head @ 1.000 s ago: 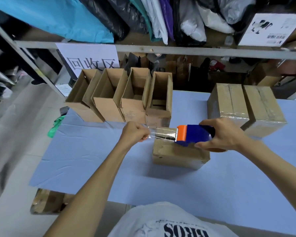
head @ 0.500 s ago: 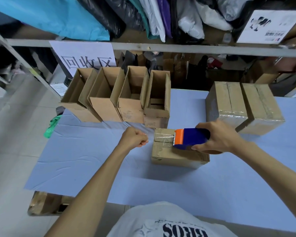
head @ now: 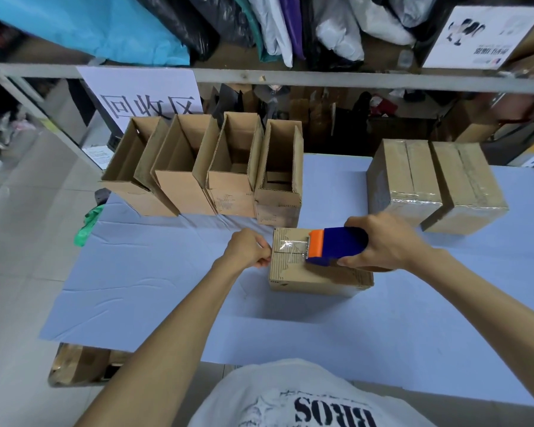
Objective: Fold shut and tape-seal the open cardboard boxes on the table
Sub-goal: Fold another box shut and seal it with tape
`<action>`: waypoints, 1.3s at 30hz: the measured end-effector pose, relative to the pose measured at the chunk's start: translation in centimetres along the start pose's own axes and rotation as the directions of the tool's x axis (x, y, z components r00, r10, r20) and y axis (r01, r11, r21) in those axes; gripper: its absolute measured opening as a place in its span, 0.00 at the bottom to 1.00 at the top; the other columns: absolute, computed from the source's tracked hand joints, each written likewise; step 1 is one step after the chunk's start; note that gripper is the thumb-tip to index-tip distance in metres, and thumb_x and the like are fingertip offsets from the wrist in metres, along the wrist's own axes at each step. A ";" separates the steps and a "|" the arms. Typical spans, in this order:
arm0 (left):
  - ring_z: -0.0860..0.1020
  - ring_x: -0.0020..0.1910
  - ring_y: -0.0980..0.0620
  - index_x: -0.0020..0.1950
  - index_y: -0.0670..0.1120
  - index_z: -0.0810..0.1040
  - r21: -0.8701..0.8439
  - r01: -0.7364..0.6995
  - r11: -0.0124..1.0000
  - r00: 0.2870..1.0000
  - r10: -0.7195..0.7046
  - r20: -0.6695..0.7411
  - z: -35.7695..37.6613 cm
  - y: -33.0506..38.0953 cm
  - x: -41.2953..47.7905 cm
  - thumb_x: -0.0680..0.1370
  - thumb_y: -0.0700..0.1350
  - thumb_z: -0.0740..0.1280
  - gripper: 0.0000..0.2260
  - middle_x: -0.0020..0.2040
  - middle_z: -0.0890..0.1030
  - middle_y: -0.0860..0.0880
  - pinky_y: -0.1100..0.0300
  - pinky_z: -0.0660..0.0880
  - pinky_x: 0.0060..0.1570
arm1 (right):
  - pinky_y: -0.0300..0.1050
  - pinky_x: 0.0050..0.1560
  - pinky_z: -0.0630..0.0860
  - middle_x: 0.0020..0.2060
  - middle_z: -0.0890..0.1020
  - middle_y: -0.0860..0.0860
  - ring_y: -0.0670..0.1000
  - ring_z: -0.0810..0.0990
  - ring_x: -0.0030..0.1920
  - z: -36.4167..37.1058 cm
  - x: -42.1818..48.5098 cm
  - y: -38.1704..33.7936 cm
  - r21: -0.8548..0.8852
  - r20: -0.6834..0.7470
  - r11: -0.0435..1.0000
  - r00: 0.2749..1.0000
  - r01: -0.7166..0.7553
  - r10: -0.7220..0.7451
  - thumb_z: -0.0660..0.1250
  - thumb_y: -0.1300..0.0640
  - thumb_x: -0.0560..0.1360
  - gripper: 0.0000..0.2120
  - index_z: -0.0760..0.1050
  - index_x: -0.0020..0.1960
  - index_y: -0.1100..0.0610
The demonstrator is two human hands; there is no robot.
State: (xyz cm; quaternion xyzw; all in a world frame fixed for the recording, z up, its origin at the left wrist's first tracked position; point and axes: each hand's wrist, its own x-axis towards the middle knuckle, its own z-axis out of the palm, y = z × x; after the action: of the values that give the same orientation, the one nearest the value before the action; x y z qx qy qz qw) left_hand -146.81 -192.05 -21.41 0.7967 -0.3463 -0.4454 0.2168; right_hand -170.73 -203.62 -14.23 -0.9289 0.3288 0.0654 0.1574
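**Tape drawn across the seam of the nearest box**

At the far left edge of the worktop (head: 154,291), which is covered in pale blue, a green bag (head: 87,224) hangs partly over the side. Behind it a white sign (head: 142,97) with large dark characters hangs from the shelf rail (head: 321,78).

A row of open boxes (head: 184,192), four of them, stands side by side along the back left of the worktop, touching one another, with their flaps upright.

In front of the rightmost one, and just apart from it, the closed box (head: 309,274) lies flat near the middle of the worktop, its flaps folded down to meet in a seam. The left hand (head: 249,251) is at this box's left end. Its grip is closed, with the fingers curled and pinching the end of the clear tape (head: 290,246) down against the left edge.

The tape runs rightward along the seam to the tape dispenser (head: 336,246), which is blue with an orange front and rests on top of the box. The right hand (head: 383,241) has its grip clamped round the dispenser's blue body, with the thumb on the near side.

Further right, at the back, the sealed boxes (head: 410,180) sit side by side, two of them, with glossy tape over their tops and front edges.
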 end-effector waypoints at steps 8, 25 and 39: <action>0.81 0.38 0.47 0.57 0.35 0.80 0.121 0.023 0.992 1.000 -0.023 0.003 0.3 0.1 0.5 0.75 0.37 0.71 0.12 0.54 0.83 0.41 0.55 0.81 0.47 | 0.42 0.43 0.79 0.53 0.82 0.48 0.50 0.80 0.50 0.2 0.3 -0.1 -0.006 -0.016 1.000 1.000 -0.002 0.002 0.72 0.34 0.66 0.31 0.72 0.61 0.51; 0.81 0.34 0.51 0.41 0.38 0.81 -0.203 -0.024 0.979 0.973 -0.024 -0.231 0.8 0.7 -1.8 0.77 0.33 0.64 0.07 0.42 0.84 0.39 0.66 0.79 0.35 | 0.43 0.48 0.80 0.56 0.81 0.49 0.50 0.79 0.55 0.4 0.5 0.1 -0.017 0.002 1.000 1.000 0.010 -0.010 0.72 0.35 0.67 0.33 0.70 0.64 0.52; 0.67 0.32 0.50 0.31 0.43 0.70 0.058 -0.019 0.998 0.955 0.035 -0.295 2.3 1.2 -1.9 0.72 0.46 0.76 0.18 0.30 0.71 0.46 0.60 0.63 0.31 | 0.44 0.43 0.78 0.53 0.82 0.47 0.50 0.79 0.50 0.6 1.0 -0.7 -0.060 -0.026 0.997 0.999 0.037 -0.039 0.67 0.28 0.66 0.34 0.72 0.62 0.49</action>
State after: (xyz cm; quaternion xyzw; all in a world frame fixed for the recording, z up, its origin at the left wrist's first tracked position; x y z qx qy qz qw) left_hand -149.96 -191.53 -20.71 0.8552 -0.3328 -0.3083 0.2505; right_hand -169.56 -203.50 -14.87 -0.9401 0.3110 0.0593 0.1262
